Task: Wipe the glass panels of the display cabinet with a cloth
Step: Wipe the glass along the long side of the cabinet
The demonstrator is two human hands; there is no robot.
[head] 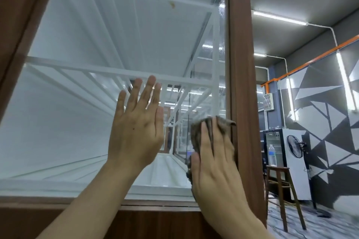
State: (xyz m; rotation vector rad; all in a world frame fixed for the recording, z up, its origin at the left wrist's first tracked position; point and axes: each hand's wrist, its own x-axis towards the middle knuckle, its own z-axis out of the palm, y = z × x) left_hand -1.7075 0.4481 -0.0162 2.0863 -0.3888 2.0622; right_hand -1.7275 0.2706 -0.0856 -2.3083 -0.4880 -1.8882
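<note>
Your right hand (213, 153) presses the grey cloth (196, 132) with straight fingers on the glass panel (77, 103), the wooden frame (240, 83) just right of it. Your left hand (136, 122) lies spread on the glass beside it. Droplets (221, 13) above your right hand suggest much wiping is left

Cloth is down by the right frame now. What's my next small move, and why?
Probably slide the right hand and the cloth straight up along the wooden frame: the glass panel shows speckled droplets along that edge above. The left hand, fingers straight, looks flat on the glass as a brace.
</note>
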